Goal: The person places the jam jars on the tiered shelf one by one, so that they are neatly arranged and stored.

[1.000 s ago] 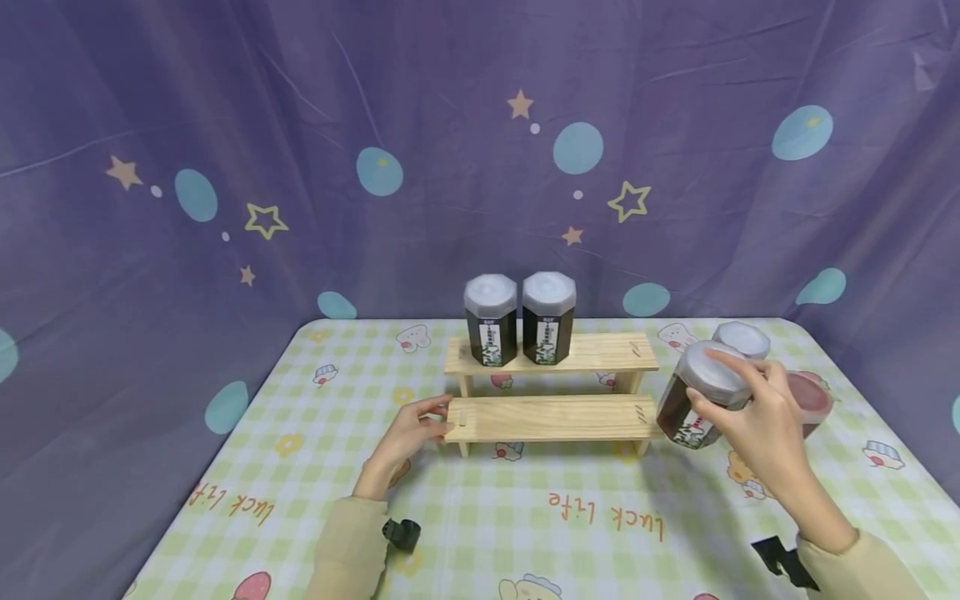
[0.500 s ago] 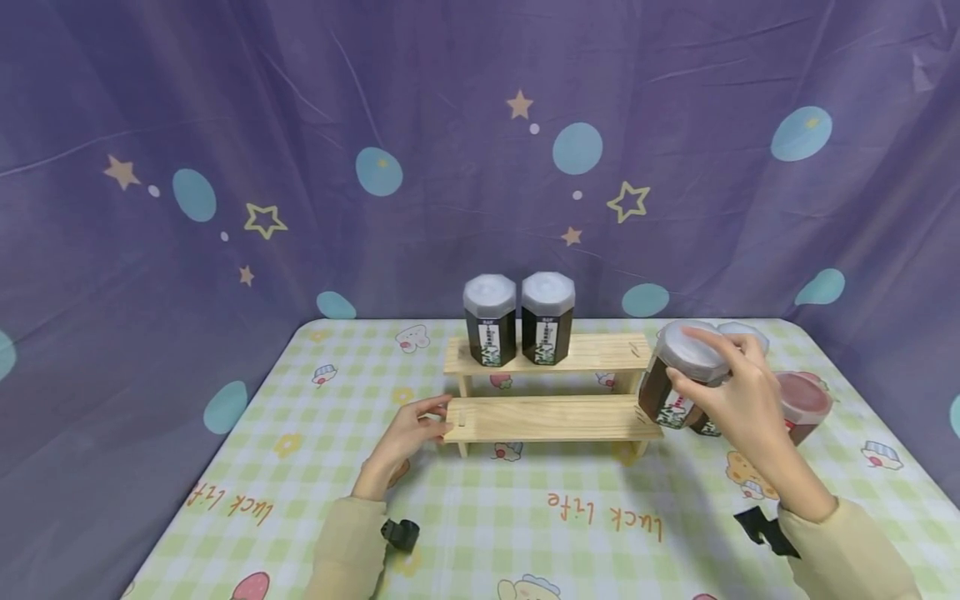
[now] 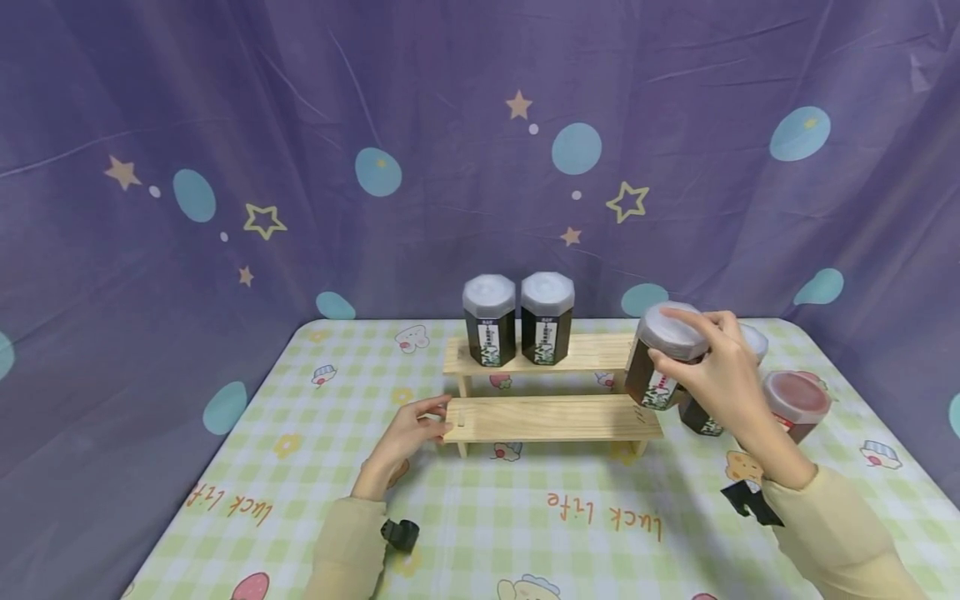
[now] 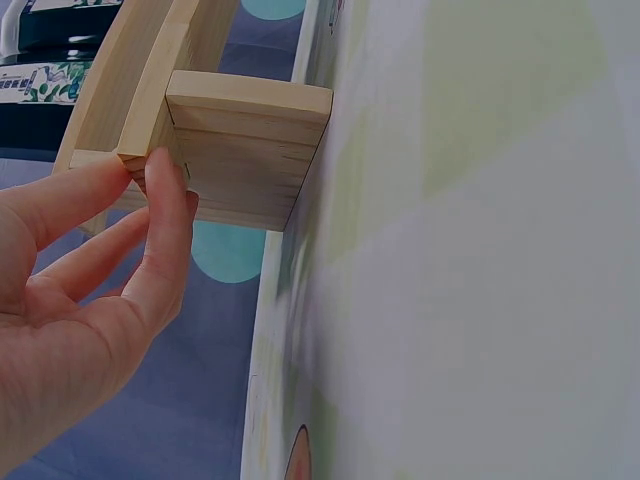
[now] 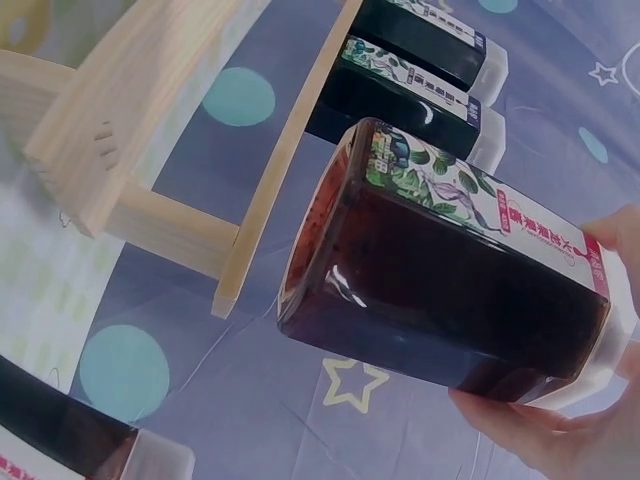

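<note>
My right hand (image 3: 723,379) grips a dark octagonal jar (image 3: 647,372) around its pale lid, holding it raised and slightly tilted over the right end of the two-tier wooden shelf (image 3: 553,418). In the right wrist view, the held jar (image 5: 450,270) shows dark red-brown contents and a printed label, its base apart from the upper board. My left hand (image 3: 405,433) pinches the left end of the lower board, thumb and fingertips meeting the wood in the left wrist view. Two similar jars, a left one (image 3: 491,325) and a right one (image 3: 547,321), stand upright on the upper tier.
Behind my right hand stands another dark jar (image 3: 701,417), partly hidden. A red-lidded jar (image 3: 798,400) is right of it, partly covered by my wrist. The shelf stands on a green checked tablecloth (image 3: 525,483), with a purple curtain (image 3: 450,208) behind.
My right hand has carried the jar left and upward, from beside the shelf to its right end. The left hand and the two shelved jars keep their places.
</note>
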Demonstrator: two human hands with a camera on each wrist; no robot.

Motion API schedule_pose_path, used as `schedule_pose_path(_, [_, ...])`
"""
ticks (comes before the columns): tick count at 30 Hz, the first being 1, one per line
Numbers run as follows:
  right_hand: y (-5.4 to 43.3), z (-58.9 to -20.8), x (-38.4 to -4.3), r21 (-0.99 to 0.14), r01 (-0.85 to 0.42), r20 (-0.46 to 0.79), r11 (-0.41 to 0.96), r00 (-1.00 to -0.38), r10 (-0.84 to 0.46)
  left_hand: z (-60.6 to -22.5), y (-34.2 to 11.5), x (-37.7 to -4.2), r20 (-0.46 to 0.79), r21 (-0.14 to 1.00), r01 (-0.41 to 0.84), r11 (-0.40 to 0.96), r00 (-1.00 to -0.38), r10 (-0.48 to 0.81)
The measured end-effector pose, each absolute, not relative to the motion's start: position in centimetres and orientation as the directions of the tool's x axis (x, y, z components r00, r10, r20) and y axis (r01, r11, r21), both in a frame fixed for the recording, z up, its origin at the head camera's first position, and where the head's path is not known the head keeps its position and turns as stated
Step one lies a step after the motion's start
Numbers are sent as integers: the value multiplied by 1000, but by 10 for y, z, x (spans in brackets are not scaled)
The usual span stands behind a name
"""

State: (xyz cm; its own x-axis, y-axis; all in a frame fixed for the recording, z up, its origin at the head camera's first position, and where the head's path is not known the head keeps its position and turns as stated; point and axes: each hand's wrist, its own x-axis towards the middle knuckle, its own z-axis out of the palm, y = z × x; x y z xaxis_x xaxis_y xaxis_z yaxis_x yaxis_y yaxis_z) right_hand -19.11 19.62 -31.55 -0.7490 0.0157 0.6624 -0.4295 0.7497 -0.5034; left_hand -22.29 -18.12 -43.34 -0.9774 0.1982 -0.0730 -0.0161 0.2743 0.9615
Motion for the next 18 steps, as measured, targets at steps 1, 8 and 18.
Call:
schedule_pose_path(1, [196,-315,-193,-502,-430,662,750,-749,13,-433,-181,-223,-74,961,-17,275,-978,197])
schedule_pose_path(8, [192,-310,-201,-496,-452,657,741,-754,-19,-436,-182,-224,-77,960,-20,279,-978,192])
schedule_pose_path(18, [184,-307,-217,-500,-467,657,729,-753,-31,-435,-182,-224,-73,960,-15,281,-978,195])
